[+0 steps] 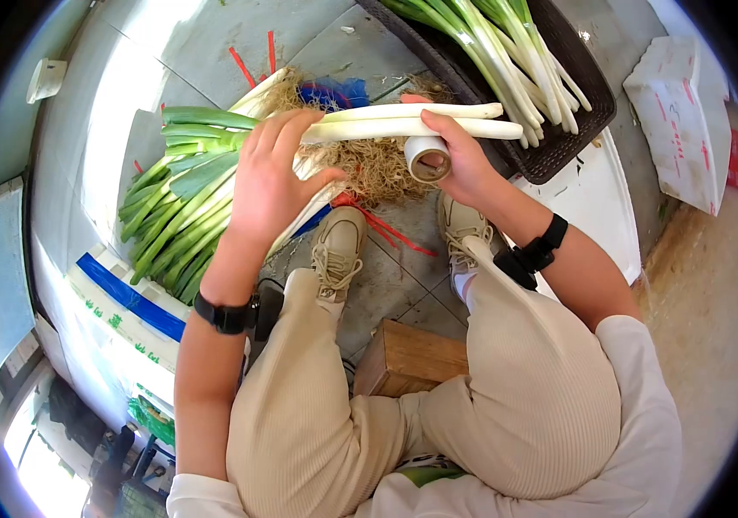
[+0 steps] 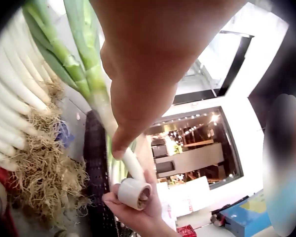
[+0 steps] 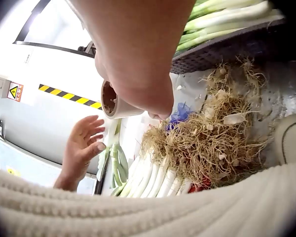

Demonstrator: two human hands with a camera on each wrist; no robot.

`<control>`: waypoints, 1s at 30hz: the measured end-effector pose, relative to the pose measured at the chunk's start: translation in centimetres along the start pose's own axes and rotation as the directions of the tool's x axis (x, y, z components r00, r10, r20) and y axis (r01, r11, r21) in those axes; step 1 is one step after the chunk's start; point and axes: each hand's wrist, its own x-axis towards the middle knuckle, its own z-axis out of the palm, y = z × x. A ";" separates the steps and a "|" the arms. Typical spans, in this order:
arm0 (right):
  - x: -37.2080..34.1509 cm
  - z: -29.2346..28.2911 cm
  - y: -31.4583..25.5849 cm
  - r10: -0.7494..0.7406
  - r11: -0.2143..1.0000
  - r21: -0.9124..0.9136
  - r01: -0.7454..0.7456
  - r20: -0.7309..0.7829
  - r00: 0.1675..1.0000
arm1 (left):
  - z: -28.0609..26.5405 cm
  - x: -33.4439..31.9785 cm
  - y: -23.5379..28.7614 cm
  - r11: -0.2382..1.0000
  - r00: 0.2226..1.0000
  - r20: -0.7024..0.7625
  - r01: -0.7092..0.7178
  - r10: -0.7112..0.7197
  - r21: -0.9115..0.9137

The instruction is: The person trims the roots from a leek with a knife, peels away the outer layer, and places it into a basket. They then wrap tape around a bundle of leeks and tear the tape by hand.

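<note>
Two trimmed leeks point(image 1: 386, 129) lie side by side across the front of me, white ends to the right and green leaves to the left. My right hand point(image 1: 466, 160) grips their white stalks together with a white tape roll point(image 1: 416, 155), whose brown core faces me. The left hand point(image 1: 274, 164) reaches over the leeks farther left, its fingers fairly straight and thumb apart. In the right wrist view that left hand point(image 3: 84, 148) has spread fingers. A large pile of leeks point(image 1: 183, 216) with roots point(image 1: 365, 164) lies on the floor below.
A dark woven basket point(image 1: 572, 164) of leeks stands at the far right, beside a white board point(image 1: 606, 203) and a white foam box point(image 1: 675, 121). Red straps point(image 1: 386, 229) lie near my shoes point(image 1: 337, 250). A wooden block point(image 1: 408, 358) sits between my legs. White boxes point(image 1: 123, 298) are at left.
</note>
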 end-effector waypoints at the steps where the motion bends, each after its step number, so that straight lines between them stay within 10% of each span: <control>1: 0.2 0.1 0.1 0.005 1.000 -0.005 -0.005 0.004 1.000 | 0.5 -0.2 -0.8 0.998 0.998 0.050 0.044 -0.042 -0.048; 9: 0.2 0.4 0.0 0.005 1.000 -0.029 -0.004 0.031 1.000 | 2.6 -2.1 -5.8 0.940 0.997 0.031 0.083 -0.077 -0.330; 30: 0.2 0.2 -0.6 0.049 0.998 0.043 -0.047 -0.055 0.997 | 2.9 -1.8 -5.8 0.990 0.998 0.035 -0.049 0.053 -0.129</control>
